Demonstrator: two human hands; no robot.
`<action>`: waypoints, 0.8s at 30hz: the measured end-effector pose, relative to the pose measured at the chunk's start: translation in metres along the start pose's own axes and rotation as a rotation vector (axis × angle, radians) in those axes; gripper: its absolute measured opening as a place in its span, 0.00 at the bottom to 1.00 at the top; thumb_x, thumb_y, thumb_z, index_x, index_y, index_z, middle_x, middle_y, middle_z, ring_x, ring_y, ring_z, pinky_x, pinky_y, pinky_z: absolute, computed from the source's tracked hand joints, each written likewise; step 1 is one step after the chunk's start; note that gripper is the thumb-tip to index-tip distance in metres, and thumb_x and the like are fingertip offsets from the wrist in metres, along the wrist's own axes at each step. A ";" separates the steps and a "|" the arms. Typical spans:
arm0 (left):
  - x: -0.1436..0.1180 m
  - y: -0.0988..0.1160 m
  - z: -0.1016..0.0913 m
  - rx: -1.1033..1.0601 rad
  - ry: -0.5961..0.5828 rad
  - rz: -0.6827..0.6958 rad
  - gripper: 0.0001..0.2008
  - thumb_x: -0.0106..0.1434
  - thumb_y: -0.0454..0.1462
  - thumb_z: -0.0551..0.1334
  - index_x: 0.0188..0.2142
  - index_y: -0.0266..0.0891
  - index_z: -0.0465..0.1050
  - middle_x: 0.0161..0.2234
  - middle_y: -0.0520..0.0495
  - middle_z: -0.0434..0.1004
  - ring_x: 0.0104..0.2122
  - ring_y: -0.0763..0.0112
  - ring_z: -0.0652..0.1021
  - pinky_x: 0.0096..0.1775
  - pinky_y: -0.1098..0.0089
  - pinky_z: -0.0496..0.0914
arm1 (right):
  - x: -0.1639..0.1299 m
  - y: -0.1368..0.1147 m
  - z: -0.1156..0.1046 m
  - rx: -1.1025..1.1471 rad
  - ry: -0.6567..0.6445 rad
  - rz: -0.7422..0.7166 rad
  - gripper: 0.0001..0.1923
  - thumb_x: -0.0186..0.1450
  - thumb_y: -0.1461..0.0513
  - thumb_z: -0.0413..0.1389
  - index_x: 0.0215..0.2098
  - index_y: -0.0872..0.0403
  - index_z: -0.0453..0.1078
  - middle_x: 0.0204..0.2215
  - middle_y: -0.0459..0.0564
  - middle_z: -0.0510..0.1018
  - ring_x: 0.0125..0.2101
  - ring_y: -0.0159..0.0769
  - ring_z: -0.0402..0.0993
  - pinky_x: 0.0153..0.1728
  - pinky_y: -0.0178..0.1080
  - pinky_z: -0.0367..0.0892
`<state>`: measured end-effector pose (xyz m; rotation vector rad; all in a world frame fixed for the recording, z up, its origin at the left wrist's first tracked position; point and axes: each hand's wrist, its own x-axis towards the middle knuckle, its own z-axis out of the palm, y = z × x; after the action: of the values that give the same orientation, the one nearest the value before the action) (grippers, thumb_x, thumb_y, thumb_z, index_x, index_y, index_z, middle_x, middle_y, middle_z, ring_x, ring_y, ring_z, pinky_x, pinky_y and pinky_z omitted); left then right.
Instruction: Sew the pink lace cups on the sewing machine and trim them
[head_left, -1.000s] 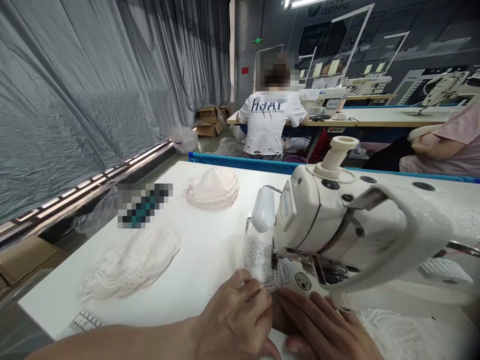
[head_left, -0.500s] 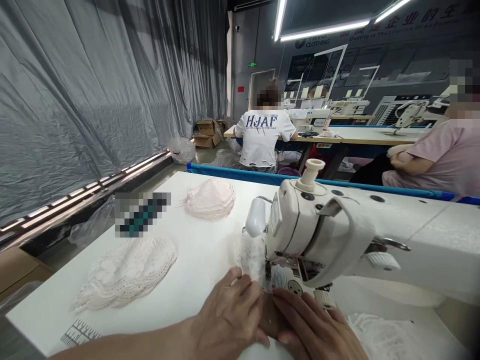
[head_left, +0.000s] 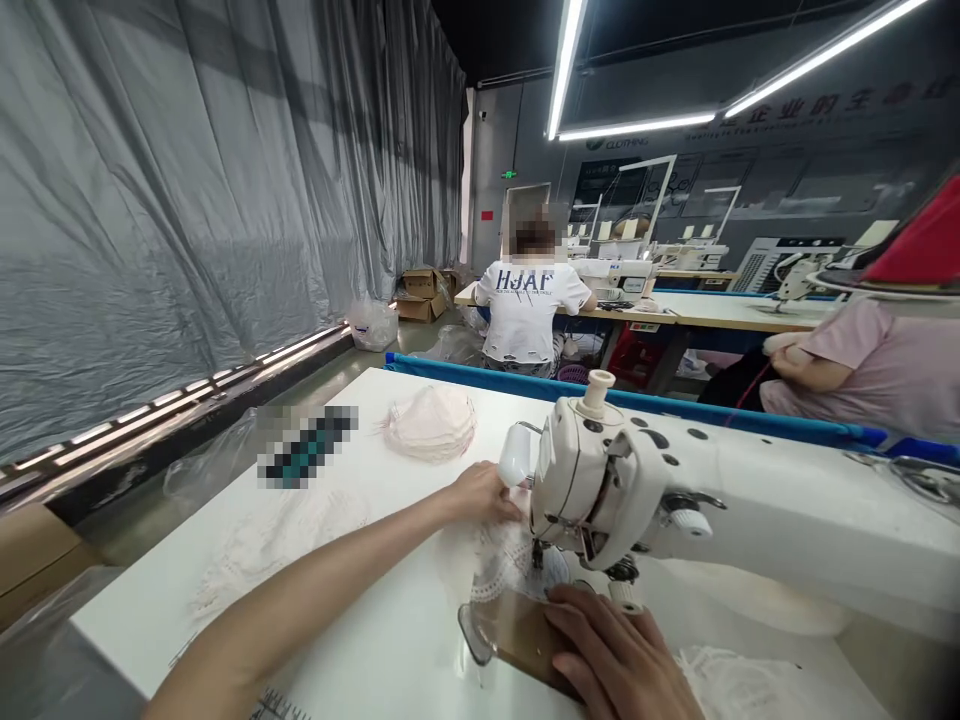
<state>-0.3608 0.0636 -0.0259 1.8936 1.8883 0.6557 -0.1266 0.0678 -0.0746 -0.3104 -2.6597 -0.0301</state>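
A white sewing machine (head_left: 574,470) stands over the table. Beneath its needle and presser foot lies a pale lace fabric piece (head_left: 499,565), spreading to the left of the foot. My left hand (head_left: 484,493) reaches behind the foot, its thumb and fingers closed on the far end of this lace; the fingertips are partly hidden by the machine's lamp. Flat on the brown machine bed plate (head_left: 525,640), in front of the needle, rests my right hand (head_left: 619,650), fingers stretched out near the lace's edge.
Stacks of pale cut pieces, one pinkish (head_left: 431,422) and one of blurred lace (head_left: 281,545), lie on the white table (head_left: 405,590). More white lace (head_left: 739,685) sits at right. Two people (head_left: 529,315) sit beyond the blue edge (head_left: 480,372).
My left hand has moved from in front of the needle to behind it, onto the lace's far end. The right hand stays on the bed. The view has tilted up.
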 end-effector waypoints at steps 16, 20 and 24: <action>-0.185 0.061 -0.037 -0.676 -0.374 -0.118 0.20 0.55 0.49 0.62 0.22 0.34 0.64 0.20 0.56 0.55 0.22 0.80 0.57 0.23 0.76 0.49 | 0.025 -0.099 -0.053 0.905 -0.257 0.362 0.18 0.60 0.49 0.56 0.22 0.53 0.66 0.22 0.43 0.68 0.29 0.34 0.65 0.29 0.32 0.61; -0.214 0.067 -0.013 -0.875 -0.337 -0.247 0.21 0.50 0.49 0.67 0.29 0.33 0.69 0.21 0.55 0.61 0.23 0.80 0.60 0.24 0.77 0.54 | 0.006 -0.118 -0.064 1.242 -0.395 0.415 0.21 0.59 0.47 0.56 0.22 0.55 0.60 0.19 0.40 0.59 0.23 0.27 0.54 0.23 0.31 0.50; -0.236 0.077 0.011 -1.092 -0.347 -0.352 0.22 0.45 0.47 0.70 0.31 0.32 0.70 0.21 0.55 0.64 0.22 0.81 0.63 0.25 0.78 0.56 | -0.023 -0.131 -0.074 1.414 -0.519 0.501 0.18 0.59 0.49 0.57 0.27 0.56 0.62 0.22 0.40 0.60 0.24 0.27 0.53 0.24 0.31 0.49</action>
<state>-0.2880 -0.1727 -0.0042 0.8727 1.1694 0.8993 -0.1038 -0.0702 -0.0150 -0.4780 -2.2265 2.1357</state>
